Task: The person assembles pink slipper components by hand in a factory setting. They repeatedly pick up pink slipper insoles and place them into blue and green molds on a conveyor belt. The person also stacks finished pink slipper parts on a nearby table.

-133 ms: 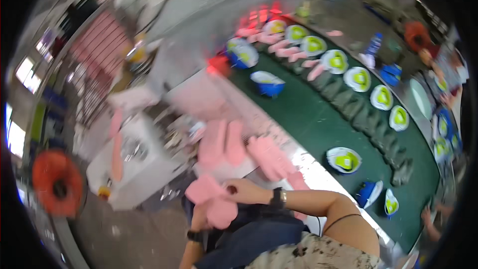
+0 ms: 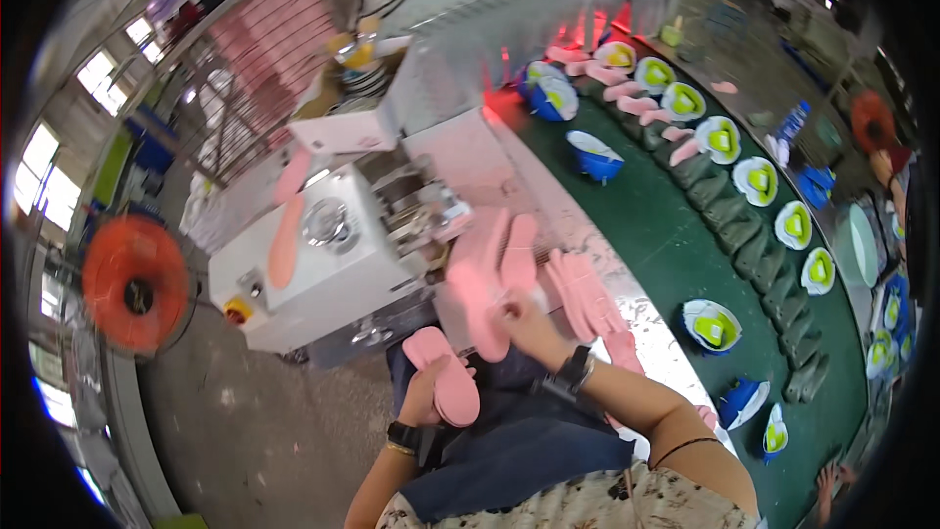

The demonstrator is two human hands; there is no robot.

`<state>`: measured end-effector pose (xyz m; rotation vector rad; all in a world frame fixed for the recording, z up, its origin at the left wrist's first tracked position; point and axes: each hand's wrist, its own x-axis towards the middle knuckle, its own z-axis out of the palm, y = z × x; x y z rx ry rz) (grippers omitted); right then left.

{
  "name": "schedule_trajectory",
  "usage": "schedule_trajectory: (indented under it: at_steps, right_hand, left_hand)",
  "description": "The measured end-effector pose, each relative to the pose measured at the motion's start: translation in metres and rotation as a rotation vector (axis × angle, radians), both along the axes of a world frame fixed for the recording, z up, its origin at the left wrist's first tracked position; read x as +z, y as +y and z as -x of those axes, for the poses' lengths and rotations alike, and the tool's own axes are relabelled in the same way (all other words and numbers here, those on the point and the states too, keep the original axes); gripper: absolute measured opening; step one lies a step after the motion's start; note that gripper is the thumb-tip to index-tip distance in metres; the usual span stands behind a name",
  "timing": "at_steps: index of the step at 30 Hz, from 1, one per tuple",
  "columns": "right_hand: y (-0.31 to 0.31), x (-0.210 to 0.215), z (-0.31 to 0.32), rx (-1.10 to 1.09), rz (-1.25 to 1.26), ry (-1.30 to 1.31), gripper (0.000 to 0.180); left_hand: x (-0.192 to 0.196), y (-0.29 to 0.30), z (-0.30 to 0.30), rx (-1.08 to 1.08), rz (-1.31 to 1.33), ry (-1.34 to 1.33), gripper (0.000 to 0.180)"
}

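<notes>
Pink foam-like insole (image 2: 453,392) sits in the left grip (image 2: 424,398), fingers closed around its middle, sole face up, above the dark blue apron (image 2: 529,470); one layer or a stacked pair, cannot tell. Right grip (image 2: 537,333) is narrow, thumb and fingertips at the edge of a long pink piece (image 2: 482,318) up and to the right of the left grip; whether it is pinched or only touched, cannot tell (blur there). Risks, as judged: (1) the held insole overhangs the left grip at both ends and looks flexible, so a loose or off-centre hold could let it twist and drop past the apron to the floor (image 2: 264,431). (2) Pieces just beyond the right grip lie close together, with a fanned stack (image 2: 583,294) to its upper right; if surfaces cling, a pull could bring two or drag neighbours off the desk (image 2: 627,269). (3) White machine (image 2: 362,245) stands up-left of both grips, its metal workings near the pieces; a careless reach could snag the dark wristband (image 2: 575,369). (4) Similar outlines could cause a left/right mismatch.
</notes>
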<state>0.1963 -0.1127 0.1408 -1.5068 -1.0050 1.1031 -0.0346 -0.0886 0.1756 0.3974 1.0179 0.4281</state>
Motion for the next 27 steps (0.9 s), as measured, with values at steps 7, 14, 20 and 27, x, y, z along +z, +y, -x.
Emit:
schedule_trajectory:
  at_steps: [7, 14, 20, 27]
  right_hand:
    - [0.127, -0.01, -0.024, -0.246, -0.01, -0.134, 0.038]
    - [0.116, 0.05, -0.047, -0.265, 0.01, -0.401, 0.034]
    - [0.115, 0.052, -0.051, -0.277, -0.031, -0.608, 0.028]
    - [0.188, 0.007, -0.035, -0.494, 0.062, -0.183, 0.026]
  left_hand:
    - [0.007, -0.031, 0.039, 0.041, 0.117, -0.239, 0.047]
    - [0.011, -0.035, 0.046, 0.032, -0.013, -0.132, 0.048]
    - [0.003, -0.03, 0.052, -0.026, 0.028, -0.081, 0.056]
    - [-0.003, -0.029, 0.059, -0.063, 0.01, -0.019, 0.053]
